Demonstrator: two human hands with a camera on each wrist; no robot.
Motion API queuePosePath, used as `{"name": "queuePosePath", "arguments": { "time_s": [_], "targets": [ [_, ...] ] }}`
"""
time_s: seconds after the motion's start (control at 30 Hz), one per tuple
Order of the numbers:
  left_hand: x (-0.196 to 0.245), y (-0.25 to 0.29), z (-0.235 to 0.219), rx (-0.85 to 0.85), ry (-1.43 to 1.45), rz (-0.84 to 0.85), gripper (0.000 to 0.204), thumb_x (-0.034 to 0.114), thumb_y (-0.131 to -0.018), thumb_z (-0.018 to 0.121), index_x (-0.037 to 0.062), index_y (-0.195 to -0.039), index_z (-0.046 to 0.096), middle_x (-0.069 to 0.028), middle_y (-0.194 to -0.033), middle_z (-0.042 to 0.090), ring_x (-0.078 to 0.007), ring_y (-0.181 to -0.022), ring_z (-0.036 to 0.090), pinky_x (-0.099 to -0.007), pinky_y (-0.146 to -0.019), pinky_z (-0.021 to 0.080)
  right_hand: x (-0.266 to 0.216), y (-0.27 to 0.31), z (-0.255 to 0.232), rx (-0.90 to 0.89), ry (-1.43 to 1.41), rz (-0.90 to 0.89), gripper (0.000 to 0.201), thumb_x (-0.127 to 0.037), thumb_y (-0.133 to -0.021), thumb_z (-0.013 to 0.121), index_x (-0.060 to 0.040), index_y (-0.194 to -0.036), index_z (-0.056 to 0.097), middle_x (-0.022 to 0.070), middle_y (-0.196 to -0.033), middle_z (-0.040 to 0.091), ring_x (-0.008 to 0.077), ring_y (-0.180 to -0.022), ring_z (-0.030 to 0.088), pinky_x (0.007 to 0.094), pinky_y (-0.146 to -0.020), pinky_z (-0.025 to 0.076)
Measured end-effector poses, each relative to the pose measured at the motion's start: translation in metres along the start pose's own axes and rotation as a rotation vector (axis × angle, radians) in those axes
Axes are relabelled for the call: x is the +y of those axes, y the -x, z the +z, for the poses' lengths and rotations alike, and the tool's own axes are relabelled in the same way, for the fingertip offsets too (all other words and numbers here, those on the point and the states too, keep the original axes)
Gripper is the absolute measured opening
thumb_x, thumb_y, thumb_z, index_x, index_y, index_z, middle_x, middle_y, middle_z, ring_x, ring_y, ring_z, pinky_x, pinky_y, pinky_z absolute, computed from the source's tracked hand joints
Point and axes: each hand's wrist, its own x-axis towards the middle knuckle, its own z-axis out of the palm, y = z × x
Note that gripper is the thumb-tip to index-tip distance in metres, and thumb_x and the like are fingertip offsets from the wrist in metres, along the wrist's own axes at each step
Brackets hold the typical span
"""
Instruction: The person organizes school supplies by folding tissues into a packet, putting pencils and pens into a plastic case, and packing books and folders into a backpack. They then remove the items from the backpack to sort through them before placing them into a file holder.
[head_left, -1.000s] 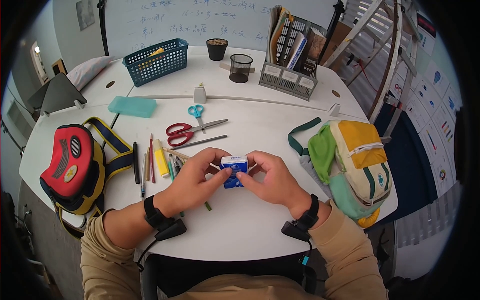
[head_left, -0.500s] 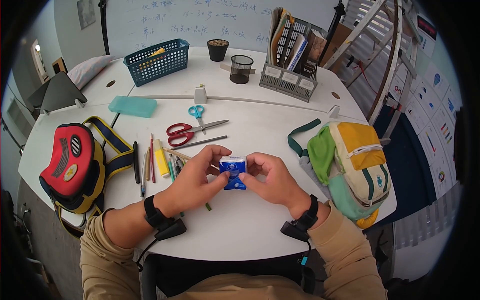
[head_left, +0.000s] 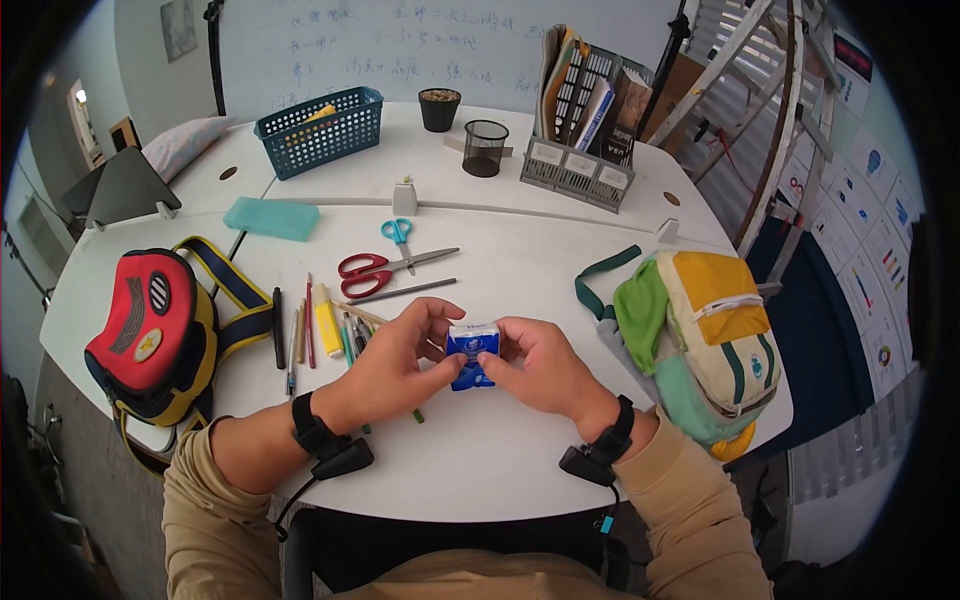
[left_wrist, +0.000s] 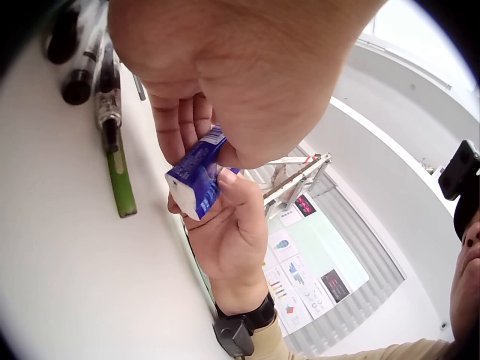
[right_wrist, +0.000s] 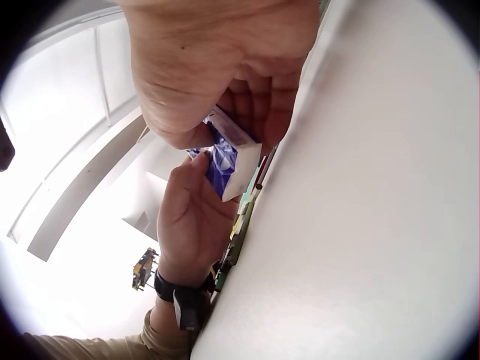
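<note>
A small blue pack of tissues (head_left: 473,343) with a white top edge is held between both hands, just over the table in front of the body. My left hand (head_left: 392,358) holds its left side, thumb on the front face and fingers behind. From the right, my right hand (head_left: 545,368) grips it the same way, with its thumb close to the other one. In the left wrist view the white end of the tissue pack (left_wrist: 196,176) faces the camera, and shiny wrap shows between the thumbs. The fingers partly hide its back.
Pens, pencils and a yellow highlighter (head_left: 326,322) lie left of my hands, with red-handled scissors (head_left: 365,276) beyond. A red schoolbag (head_left: 150,325) stands at left, a cream and green backpack (head_left: 705,340) at right. Farther back are a basket (head_left: 320,130), a mesh cup (head_left: 485,150) and a file rack (head_left: 575,175).
The tissue pack and both hands have shifted slightly lower in the head view, as has the whole scene. The left fingers sit a little more spread from the pack; both hands still hold it.
</note>
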Motion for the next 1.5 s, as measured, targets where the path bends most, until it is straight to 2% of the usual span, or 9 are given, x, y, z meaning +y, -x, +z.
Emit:
{"name": "queuePosePath", "arguments": {
  "time_s": [0.43,0.6,0.7,0.87,1.0,1.23,1.37,1.4,1.5],
  "targets": [
    [0.0,0.0,-0.001,-0.017,0.002,-0.034,0.045,0.005,-0.11,0.073,-0.0011,-0.15,0.053,-0.0067,-0.131,0.067,-0.0135,-0.116,0.069,-0.0319,-0.102,0.059,0.005,-0.002,-0.001,-0.011,0.013,0.011,0.02,-0.01,-0.105,0.081,0.0044,-0.118,0.076,0.0047,-0.102,0.079,0.01,-0.091,0.074,0.0293,-0.085,0.062],
    [-0.019,-0.006,-0.005,0.124,0.074,0.037,0.04,0.006,-0.112,0.07,-0.0008,-0.147,0.054,-0.0094,-0.127,0.07,-0.0128,-0.11,0.072,-0.0297,-0.095,0.061,0.009,-0.003,0.0,0.011,-0.123,-0.005,0.024,-0.016,-0.108,0.081,0.0043,-0.118,0.075,0.0053,-0.1,0.08,0.0096,-0.088,0.074,0.0273,-0.083,0.062],
    [-0.021,-0.008,-0.008,0.177,0.107,0.043,0.04,0.009,-0.112,0.073,-0.0007,-0.147,0.055,-0.0105,-0.127,0.071,-0.013,-0.108,0.073,-0.0292,-0.093,0.061,0.008,-0.005,-0.004,-0.042,-0.045,0.068,0.025,-0.018,-0.112,0.078,0.0035,-0.125,0.071,0.0062,-0.108,0.078,0.0113,-0.095,0.076,0.0289,-0.088,0.064],
    [-0.012,-0.007,-0.011,0.134,0.102,-0.021,0.039,0.006,-0.114,0.07,0.0006,-0.147,0.052,-0.0085,-0.131,0.068,-0.012,-0.119,0.069,-0.0297,-0.1,0.06,0.013,-0.006,-0.003,0.012,-0.139,0.125,0.023,-0.016,-0.114,0.074,0.0039,-0.125,0.072,0.0071,-0.105,0.079,0.0133,-0.092,0.076,0.0292,-0.085,0.064],
    [-0.012,-0.007,-0.015,0.176,0.05,0.032,0.043,0.01,-0.113,0.073,0.0015,-0.149,0.052,-0.0084,-0.132,0.067,-0.0151,-0.125,0.067,-0.0312,-0.102,0.059,0.013,-0.01,-0.009,0.079,-0.223,0.145,0.022,-0.017,-0.115,0.074,0.0035,-0.123,0.073,0.0073,-0.104,0.079,0.0145,-0.089,0.077,0.0288,-0.081,0.063],
    [-0.015,-0.014,-0.05,0.407,-0.268,0.167,0.043,0.006,-0.108,0.076,-0.0003,-0.145,0.055,-0.0106,-0.13,0.069,-0.0186,-0.123,0.071,-0.0346,-0.104,0.06,0.029,-0.018,-0.027,0.309,-0.362,0.22,0.027,-0.023,-0.112,0.079,0.0034,-0.116,0.075,0.0076,-0.1,0.079,0.0137,-0.081,0.075,0.0292,-0.071,0.063],
    [-0.016,-0.017,-0.078,0.527,-0.44,0.155,0.047,0.005,-0.104,0.078,-0.0029,-0.144,0.057,-0.017,-0.132,0.07,-0.0271,-0.122,0.072,-0.0407,-0.106,0.06,0.036,-0.023,-0.037,0.382,-0.462,0.292,0.031,-0.027,-0.111,0.079,0.0028,-0.115,0.074,0.0074,-0.099,0.076,0.0145,-0.078,0.073,0.0309,-0.067,0.063],
    [-0.03,-0.017,-0.086,0.573,-0.631,0.199,0.051,0.007,-0.099,0.083,-0.0037,-0.142,0.059,-0.0225,-0.133,0.069,-0.0361,-0.123,0.072,-0.0448,-0.107,0.06,0.037,-0.022,-0.039,0.397,-0.497,0.31,0.031,-0.028,-0.111,0.079,0.0026,-0.115,0.074,0.0073,-0.099,0.076,0.0149,-0.078,0.073,0.0313,-0.066,0.063],
    [-0.034,-0.014,-0.097,0.488,-0.829,0.083,0.059,0.011,-0.093,0.088,-0.0059,-0.142,0.06,-0.0262,-0.14,0.067,-0.0449,-0.128,0.069,-0.0499,-0.107,0.06,0.035,-0.024,-0.042,0.42,-0.55,0.352,0.031,-0.029,-0.112,0.078,0.0014,-0.114,0.073,0.0071,-0.099,0.074,0.0156,-0.077,0.072,0.0318,-0.065,0.063]
  ]
}}
